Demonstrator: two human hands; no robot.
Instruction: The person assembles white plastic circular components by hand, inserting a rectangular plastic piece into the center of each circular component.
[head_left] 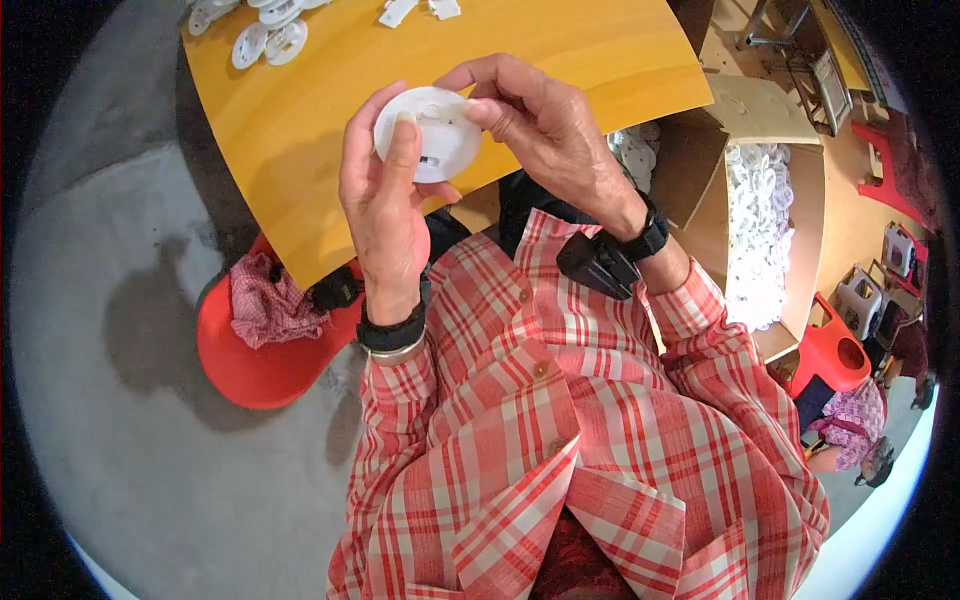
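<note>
A round white plastic disc (440, 150) with small slots is held up above the near part of the yellow table. My left hand (388, 190) grips it from the left, thumb laid across its face and fingers behind. At the disc's upper right edge, the thumb and forefinger of my right hand (545, 125) pinch it; whether a small part sits between those fingertips I cannot make out. Several similar white discs (268, 38) lie in a pile at the table's far left, and small white plastic pieces (415, 10) lie at its far edge.
The yellow table (600, 60) ends just in front of me. To the right stands an open cardboard box (708, 180) full of white plastic parts (758, 230). A red stool (250, 370) with a checked cloth (270, 305) is at the left. Another person (855, 425) sits far right.
</note>
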